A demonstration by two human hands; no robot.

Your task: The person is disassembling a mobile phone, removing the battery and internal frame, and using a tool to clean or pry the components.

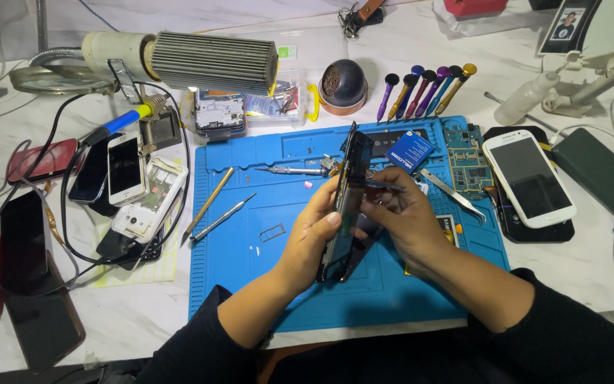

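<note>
My left hand (312,233) grips a dark, opened phone (349,186) held on edge above the blue work mat (250,270). My right hand (403,213) presses against the phone's other side and pinches a thin dark tool (384,185) whose tip reaches into the phone body. The phone's lower end is hidden between my palms.
On the mat lie a screwdriver (289,171), two thin metal tools (211,210), tweezers (453,192), a green circuit board (467,160) and a blue battery (409,151). A white phone (529,178) lies right; several phones (126,171) and cables crowd the left. Coloured screwdrivers (428,89) stand behind.
</note>
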